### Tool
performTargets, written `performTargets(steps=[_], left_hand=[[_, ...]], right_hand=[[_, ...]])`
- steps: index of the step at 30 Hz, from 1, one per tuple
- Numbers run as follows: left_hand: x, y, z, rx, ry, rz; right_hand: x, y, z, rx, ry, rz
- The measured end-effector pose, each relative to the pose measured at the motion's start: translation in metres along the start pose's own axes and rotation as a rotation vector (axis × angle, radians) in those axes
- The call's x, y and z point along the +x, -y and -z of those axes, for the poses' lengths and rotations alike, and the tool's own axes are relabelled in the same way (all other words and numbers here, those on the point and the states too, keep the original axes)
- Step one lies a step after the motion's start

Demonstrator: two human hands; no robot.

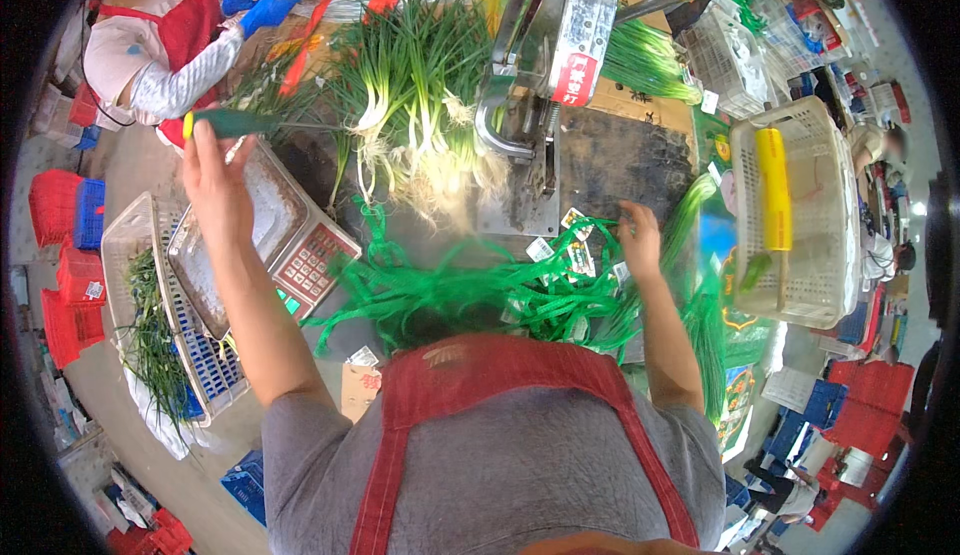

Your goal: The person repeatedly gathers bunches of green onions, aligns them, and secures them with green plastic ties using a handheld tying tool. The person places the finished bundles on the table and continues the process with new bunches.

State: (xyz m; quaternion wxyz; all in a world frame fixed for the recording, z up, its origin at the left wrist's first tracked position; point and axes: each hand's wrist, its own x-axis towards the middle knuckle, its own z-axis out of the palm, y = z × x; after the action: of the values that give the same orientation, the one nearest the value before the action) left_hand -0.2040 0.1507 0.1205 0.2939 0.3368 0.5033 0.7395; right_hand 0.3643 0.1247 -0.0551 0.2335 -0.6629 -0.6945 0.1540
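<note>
In my left hand (217, 187), raised at the left, is a tool with a green handle (232, 123), a yellow end and a thin metal shaft; motion blurs it. My right hand (641, 243) is at the right of the worktop, its thumb and fingertips beside green mesh strips (555, 285) that carry printed tags. Whether it pinches one I cannot tell. Some of these strips are blurred in front of my red apron (510, 367). Beyond them lie spring onions (420, 112), roots towards me, left of a metal bench machine (581, 37) with a red warning label.
A scale (255, 217) with a keypad stands under my left forearm, beside a white basket (199, 375) of green trimmings. At the right, a pale crate (832, 255) holds a yellow roll (774, 187). Across the table, a co-worker in blue gloves (266, 11) handles more spring onions.
</note>
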Motion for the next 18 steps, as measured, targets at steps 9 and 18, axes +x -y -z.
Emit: performTargets(steps=[9,18], left_hand=[[0.044,0.092,-0.13,-0.147,0.353,0.232],[0.03,0.143,-0.22,-0.039,0.633,0.39]], right_hand=[[-0.012,-0.012,-0.062,-0.283,-0.207,-0.017],[-0.012,-0.006,-0.057,-0.31,-0.193,-0.074]])
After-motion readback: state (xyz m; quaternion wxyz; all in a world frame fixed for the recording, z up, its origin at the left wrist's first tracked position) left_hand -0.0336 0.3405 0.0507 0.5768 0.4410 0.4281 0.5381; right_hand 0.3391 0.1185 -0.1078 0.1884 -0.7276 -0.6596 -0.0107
